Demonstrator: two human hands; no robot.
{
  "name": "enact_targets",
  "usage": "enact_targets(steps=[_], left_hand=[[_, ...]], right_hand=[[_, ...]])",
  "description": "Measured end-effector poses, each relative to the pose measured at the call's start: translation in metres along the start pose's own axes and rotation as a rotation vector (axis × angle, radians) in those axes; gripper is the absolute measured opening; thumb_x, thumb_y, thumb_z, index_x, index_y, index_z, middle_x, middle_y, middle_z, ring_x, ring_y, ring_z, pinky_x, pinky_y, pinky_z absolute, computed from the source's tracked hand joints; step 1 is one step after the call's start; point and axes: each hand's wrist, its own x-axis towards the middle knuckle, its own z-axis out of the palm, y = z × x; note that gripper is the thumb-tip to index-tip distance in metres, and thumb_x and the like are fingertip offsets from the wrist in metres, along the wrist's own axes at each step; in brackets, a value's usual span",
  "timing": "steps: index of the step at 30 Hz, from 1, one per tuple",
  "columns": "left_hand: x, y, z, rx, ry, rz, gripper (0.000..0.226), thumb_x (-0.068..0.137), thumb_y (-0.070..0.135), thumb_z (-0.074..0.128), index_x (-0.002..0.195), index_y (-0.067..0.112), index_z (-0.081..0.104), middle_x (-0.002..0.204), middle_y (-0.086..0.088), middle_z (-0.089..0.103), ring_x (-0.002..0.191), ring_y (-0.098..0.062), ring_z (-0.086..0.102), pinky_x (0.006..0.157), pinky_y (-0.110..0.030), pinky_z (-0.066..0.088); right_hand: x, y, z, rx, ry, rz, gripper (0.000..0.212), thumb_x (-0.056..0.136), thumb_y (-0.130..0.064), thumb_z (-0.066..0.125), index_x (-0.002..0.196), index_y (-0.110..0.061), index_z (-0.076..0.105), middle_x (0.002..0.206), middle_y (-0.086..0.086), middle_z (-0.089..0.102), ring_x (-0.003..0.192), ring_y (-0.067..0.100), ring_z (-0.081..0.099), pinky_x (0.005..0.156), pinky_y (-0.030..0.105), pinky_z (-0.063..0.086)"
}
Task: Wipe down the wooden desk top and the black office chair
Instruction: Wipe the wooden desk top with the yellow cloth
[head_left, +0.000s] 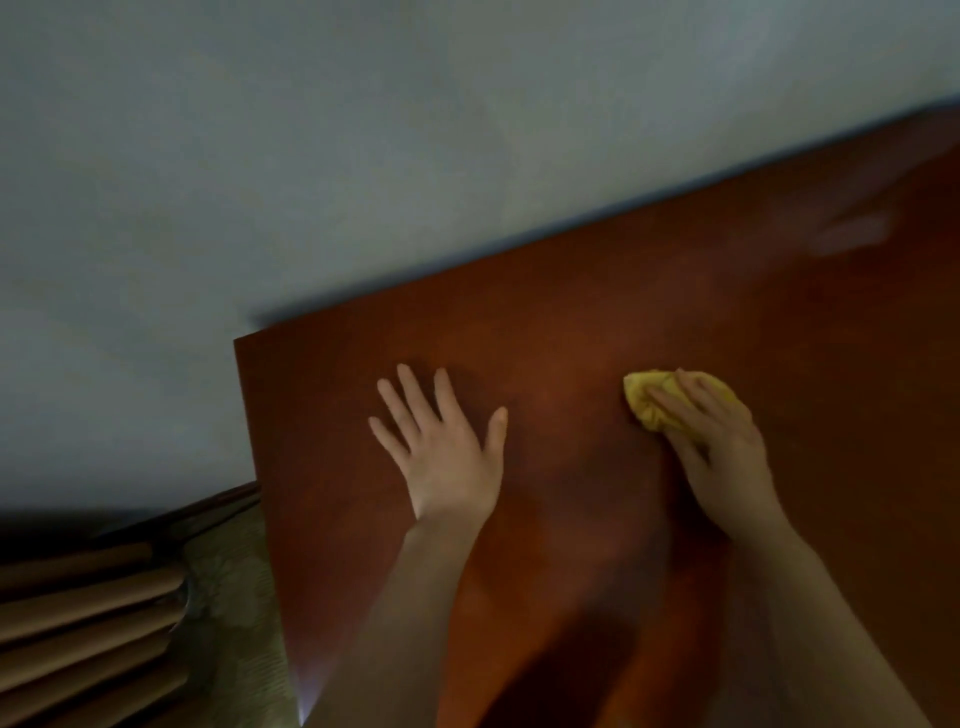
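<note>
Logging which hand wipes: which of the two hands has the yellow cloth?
The right hand: its fingers curl over the bunched yellow cloth on the desk top. The left hand lies flat, fingers spread, holding nothing.

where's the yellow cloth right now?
In the head view the yellow cloth is bunched on the wooden desk top, right of centre, under the right hand gripping it. The left hand lies flat on the desk to its left.

The reddish-brown wooden desk top (571, 322) is seen smooth and a little glossy, with pale reflections on it. A crumpled yellow cloth (649, 402) is held on its surface, right of centre, partly covered by the right hand (722, 452).
</note>
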Motion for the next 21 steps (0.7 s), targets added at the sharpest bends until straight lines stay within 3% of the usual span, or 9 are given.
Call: enact_targets(steps=[4, 7, 10, 16, 21], left_hand=[[0.008, 0.019, 0.028, 0.140, 0.017, 0.210, 0.072, 0.092, 0.057, 0.003, 0.151, 0.017, -0.006, 0.154, -0.013, -0.025, 0.139, -0.031, -0.030, 0.112, -0.052, -0.016], [0.017, 0.024, 0.038, 0.163, 0.063, 0.268, 0.069, 0.090, 0.058, -0.008, 0.147, 0.019, -0.016, 0.153, -0.011, -0.027, 0.139, -0.028, -0.030, 0.113, -0.052, -0.015], [0.020, 0.023, 0.042, 0.127, 0.121, 0.249, 0.068, 0.094, 0.056, 0.000, 0.149, 0.019, -0.015, 0.157, -0.012, -0.016, 0.144, -0.029, -0.018, 0.116, -0.050, -0.006], [0.021, 0.023, 0.045, 0.162, 0.155, 0.266, 0.070, 0.096, 0.052, 0.013, 0.150, 0.008, 0.010, 0.157, -0.014, 0.008, 0.145, -0.033, 0.006, 0.114, -0.052, 0.011], [0.024, 0.024, 0.045, 0.186, 0.136, 0.259, 0.070, 0.095, 0.051, 0.011, 0.150, 0.009, 0.006, 0.157, -0.011, 0.003, 0.145, -0.029, 0.002, 0.116, -0.049, 0.007]], right_hand=[[0.055, 0.028, -0.011, -0.068, 0.076, 0.099, 0.040, 0.093, -0.009, 0.058, 0.132, -0.018, 0.056, 0.145, 0.010, 0.043, 0.136, 0.032, 0.036, 0.111, 0.050, 0.026], [0.101, 0.037, -0.014, -0.126, 0.098, 0.166, 0.040, 0.096, -0.015, 0.053, 0.135, -0.021, 0.052, 0.149, 0.007, 0.038, 0.139, 0.028, 0.031, 0.113, 0.046, 0.022], [0.142, 0.035, -0.014, -0.173, 0.092, 0.168, 0.041, 0.098, -0.019, 0.046, 0.138, -0.024, 0.047, 0.152, 0.003, 0.033, 0.141, 0.025, 0.026, 0.114, 0.045, 0.020], [0.199, 0.008, 0.004, -0.208, 0.024, 0.219, 0.043, 0.102, -0.027, 0.034, 0.144, -0.031, 0.034, 0.158, -0.004, 0.017, 0.145, 0.021, 0.014, 0.114, 0.047, 0.013], [0.203, -0.031, 0.030, -0.222, -0.100, -0.035, 0.044, 0.102, -0.030, 0.032, 0.145, -0.036, 0.030, 0.158, -0.008, 0.013, 0.145, 0.017, 0.010, 0.116, 0.043, 0.008]])
